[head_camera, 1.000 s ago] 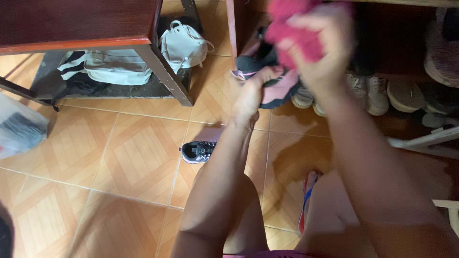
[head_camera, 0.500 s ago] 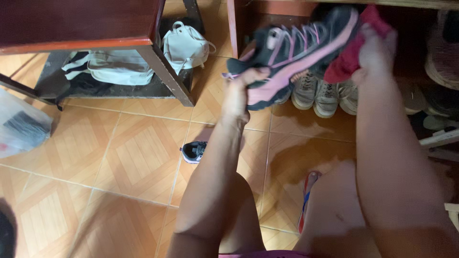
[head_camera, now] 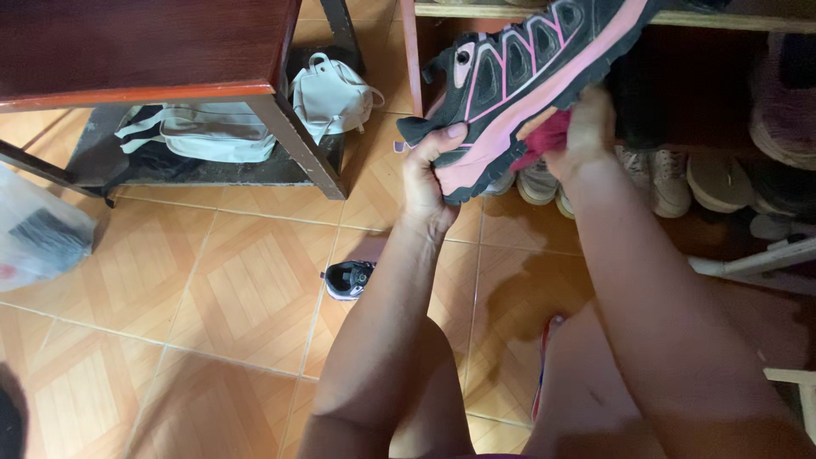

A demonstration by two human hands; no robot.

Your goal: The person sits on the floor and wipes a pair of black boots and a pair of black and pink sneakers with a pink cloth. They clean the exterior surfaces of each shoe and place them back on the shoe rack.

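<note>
My left hand (head_camera: 427,174) grips the toe end of a dark grey and pink sports shoe (head_camera: 518,76), held up on its side with the sole facing down and right. My right hand (head_camera: 585,136) presses a crumpled pink-red cloth (head_camera: 548,136) against the shoe's pink sole edge. Both arms reach out over my bent knees.
A second dark shoe (head_camera: 348,279) lies on the orange tiled floor (head_camera: 212,280). A shoe rack (head_camera: 748,17) at the right holds several pale shoes (head_camera: 671,183). A red-brown table (head_camera: 136,47) stands at the left, with a white backpack (head_camera: 331,93) beneath it, and a plastic bag (head_camera: 38,234).
The shoe has been turned and lifted so its side shows. My right hand with the cloth has moved from the heel end down to the sole edge near the middle.
</note>
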